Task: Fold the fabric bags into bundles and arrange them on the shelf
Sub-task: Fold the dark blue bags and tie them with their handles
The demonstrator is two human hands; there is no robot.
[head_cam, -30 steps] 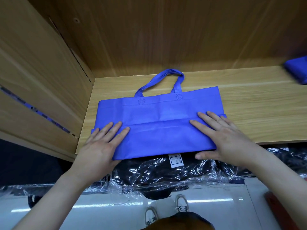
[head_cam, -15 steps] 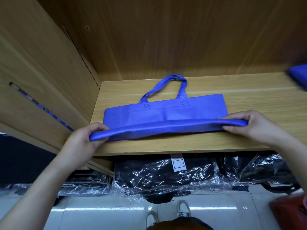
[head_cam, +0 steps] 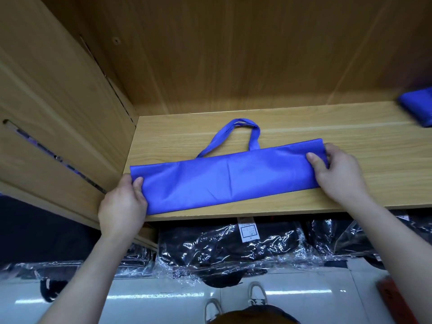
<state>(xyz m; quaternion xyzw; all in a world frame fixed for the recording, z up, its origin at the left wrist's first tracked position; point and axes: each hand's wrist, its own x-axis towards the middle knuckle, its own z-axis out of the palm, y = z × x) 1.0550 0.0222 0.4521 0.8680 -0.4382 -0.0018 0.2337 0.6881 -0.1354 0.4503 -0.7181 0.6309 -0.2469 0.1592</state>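
The pale wooden shelf (head_cam: 350, 183) carries the blue non-woven fabric bag (head_cam: 229, 178), folded to a long strip, handles (head_cam: 254, 139) toward the back. The left hand (head_cam: 121, 206) pinches its left end, the right hand (head_cam: 339, 174) its right. Next, likely: fold the strip crosswise into a bundle.

Wrapped black packs (head_cam: 233, 250) low in your view, a wooden side panel (head_cam: 58, 108) on your left.
One pack carries a white label (head_cam: 249, 231) at its top edge. Under them you see glossy white floor (head_cam: 163, 302), pale shoes (head_cam: 257, 294) and something red (head_cam: 395, 298) at the right edge. A long slot (head_cam: 46, 153) cuts the panel.
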